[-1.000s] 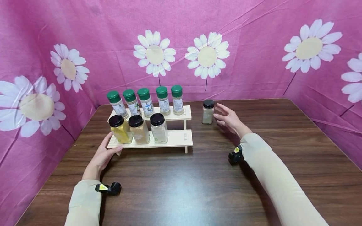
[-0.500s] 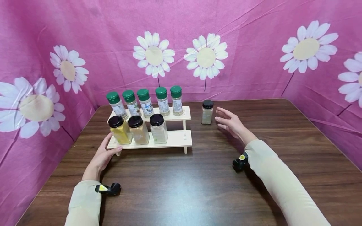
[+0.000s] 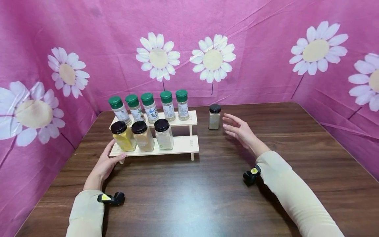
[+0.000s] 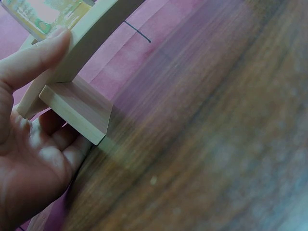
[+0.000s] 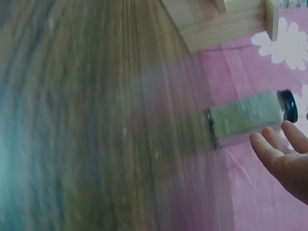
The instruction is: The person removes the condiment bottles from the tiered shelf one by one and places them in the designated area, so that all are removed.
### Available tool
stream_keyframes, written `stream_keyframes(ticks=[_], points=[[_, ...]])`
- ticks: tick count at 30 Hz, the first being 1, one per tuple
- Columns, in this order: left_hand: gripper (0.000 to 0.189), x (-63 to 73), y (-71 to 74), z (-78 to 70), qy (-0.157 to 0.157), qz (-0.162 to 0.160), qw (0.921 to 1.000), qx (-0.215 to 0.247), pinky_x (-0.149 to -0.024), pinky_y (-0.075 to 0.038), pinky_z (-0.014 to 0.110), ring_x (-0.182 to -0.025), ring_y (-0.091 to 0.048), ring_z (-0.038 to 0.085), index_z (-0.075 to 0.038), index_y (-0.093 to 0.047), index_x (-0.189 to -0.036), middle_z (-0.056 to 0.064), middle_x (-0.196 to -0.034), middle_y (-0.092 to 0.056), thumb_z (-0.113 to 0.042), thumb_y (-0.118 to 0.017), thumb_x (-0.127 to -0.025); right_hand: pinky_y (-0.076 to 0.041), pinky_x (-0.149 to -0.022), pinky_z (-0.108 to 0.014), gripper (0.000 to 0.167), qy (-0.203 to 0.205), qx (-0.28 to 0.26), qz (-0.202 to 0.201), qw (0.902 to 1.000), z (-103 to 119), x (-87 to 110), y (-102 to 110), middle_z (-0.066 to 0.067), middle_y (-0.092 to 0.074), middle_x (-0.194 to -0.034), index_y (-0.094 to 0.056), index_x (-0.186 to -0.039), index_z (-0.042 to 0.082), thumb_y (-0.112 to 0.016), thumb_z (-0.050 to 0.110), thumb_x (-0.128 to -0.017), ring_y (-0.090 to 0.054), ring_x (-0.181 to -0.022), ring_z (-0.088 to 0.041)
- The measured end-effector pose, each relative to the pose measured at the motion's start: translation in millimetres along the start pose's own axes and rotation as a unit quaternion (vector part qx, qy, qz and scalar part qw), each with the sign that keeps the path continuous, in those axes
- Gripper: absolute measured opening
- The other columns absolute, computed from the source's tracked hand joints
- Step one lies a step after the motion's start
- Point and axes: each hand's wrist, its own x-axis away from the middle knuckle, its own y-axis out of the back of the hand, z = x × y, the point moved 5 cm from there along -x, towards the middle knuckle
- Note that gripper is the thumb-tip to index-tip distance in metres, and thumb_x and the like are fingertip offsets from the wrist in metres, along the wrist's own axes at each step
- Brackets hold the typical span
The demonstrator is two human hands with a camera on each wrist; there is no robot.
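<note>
A two-tier pale wooden spice rack [image 3: 186,144] stands left of the table's middle. My left hand [image 3: 103,164] grips its left end; in the left wrist view the thumb [image 4: 45,53] lies over the lower shelf's edge, fingers curled beneath. On that shelf are a yellow spice jar [image 3: 126,141], a tan one [image 3: 144,141] and a pale one [image 3: 164,138], all black-lidded. A greyish-green spice jar [image 3: 214,120] with a black lid stands upright on the table, right of the rack. Just right of it, my right hand [image 3: 241,133] holds nothing, its fingers spread and slightly bent.
Several green-capped shakers [image 3: 168,107] line the upper shelf. Behind the brown wooden table [image 3: 183,194] hangs a pink cloth [image 3: 257,75] printed with white daisies. A small black camera is strapped to each sleeve.
My right hand has drawn back slightly from the greyish-green jar, leaving a small gap. The left hand keeps its hold on the rack. The head view has shifted a little.
</note>
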Motion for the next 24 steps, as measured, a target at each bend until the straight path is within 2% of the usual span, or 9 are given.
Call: stream_keyframes(ticks=[3, 8, 17, 24], points=[[0.079, 0.1, 0.1, 0.2, -0.002, 0.001, 1.0, 0.001, -0.084, -0.032, 0.016, -0.102, -0.039, 0.004, -0.016, -0.012, -0.139, 0.002, -0.124, -0.029, 0.007, -0.056, -0.078, -0.031, -0.092, -0.042, 0.058, 0.009, -0.004, 0.008, 0.9999, 3, 2.1, -8, -0.025, -0.025, -0.132, -0.027, -0.134, 0.001, -0.054, 0.002, -0.083, -0.046, -0.102, -0.015], [0.078, 0.3, -0.3, 1.7, -0.001, 0.001, 1.0, -0.002, -0.084, -0.031, 0.016, -0.103, -0.039, 0.004, -0.017, -0.013, -0.139, 0.002, -0.124, -0.029, 0.007, -0.056, -0.078, -0.037, -0.087, -0.037, 0.057, 0.025, -0.011, 0.029, 0.9992, 10, 7.2, -29, -0.018, -0.04, -0.123, -0.026, -0.132, -0.004, -0.054, 0.0, -0.082, -0.047, -0.104, -0.02], [0.08, 0.1, -0.1, -0.4, 0.014, -0.004, 0.9999, -0.003, -0.086, -0.028, 0.017, -0.112, -0.028, 0.012, -0.02, -0.012, -0.139, 0.006, -0.131, -0.02, 0.005, -0.057, -0.078, -0.035, -0.089, -0.041, 0.053, 0.045, -0.003, 0.082, 0.9956, 25, 3.5, -64, -0.028, -0.034, -0.126, -0.03, -0.13, -0.005, -0.052, -0.003, -0.081, -0.047, -0.105, -0.022], [0.081, -0.2, -0.2, -1.6, 0.019, -0.002, 0.9996, -0.019, -0.089, -0.027, 0.019, -0.115, -0.025, 0.014, -0.021, -0.009, -0.139, 0.009, -0.134, -0.016, 0.003, -0.057, -0.078, -0.04, -0.084, -0.036, 0.051, 0.059, 0.043, 0.097, 0.9926, 30, -1.1, -85, -0.028, -0.038, -0.123, -0.033, -0.128, -0.006, -0.053, -0.002, -0.08, -0.041, -0.109, -0.035]])
